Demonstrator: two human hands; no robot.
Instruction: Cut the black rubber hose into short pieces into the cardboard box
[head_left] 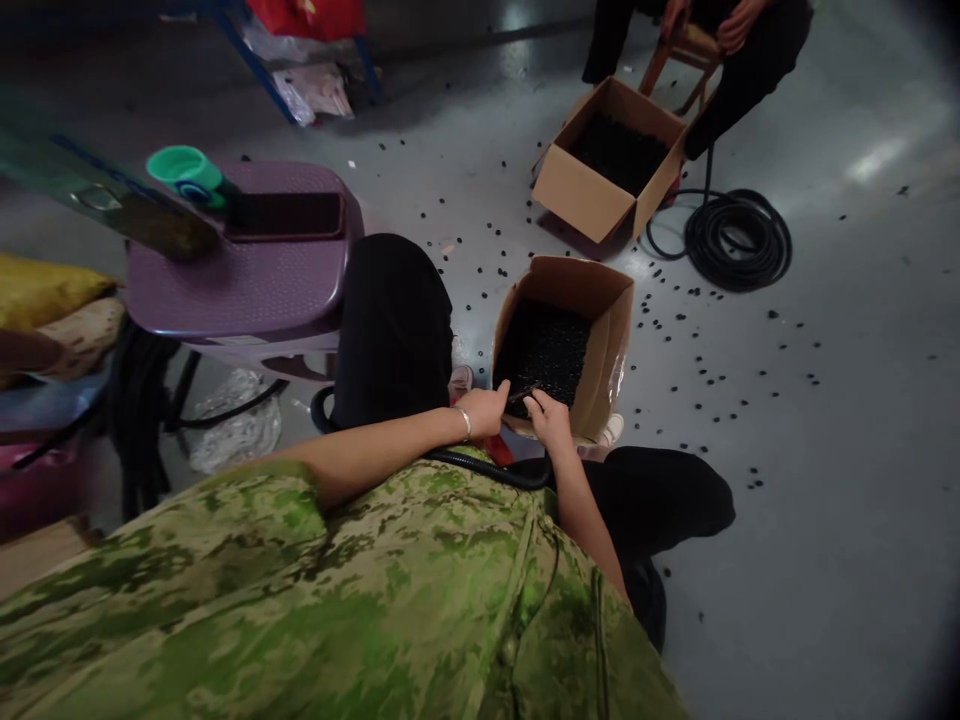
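Over the near edge of an open cardboard box (613, 350), my two hands meet. Small black pieces (551, 345) fill the box's lower part. My left hand (484, 408) is closed, thumb on top, with a bracelet at the wrist; what it grips is hidden. My right hand (551, 418) is closed too, its fingertips pointing toward the left one. A black hose (487, 467) crosses my lap and bends up into the right hand. Between the hands a thin dark object (525, 392) shows, too small to name.
Small black pieces (697, 360) litter the floor. A second cardboard box (585, 195) and a coiled black hose (739, 240) lie ahead, beside a seated person. On my left, a purple stool (247, 290) bears a phone (289, 216), a green-topped cup (187, 170) and a bottle (150, 205).
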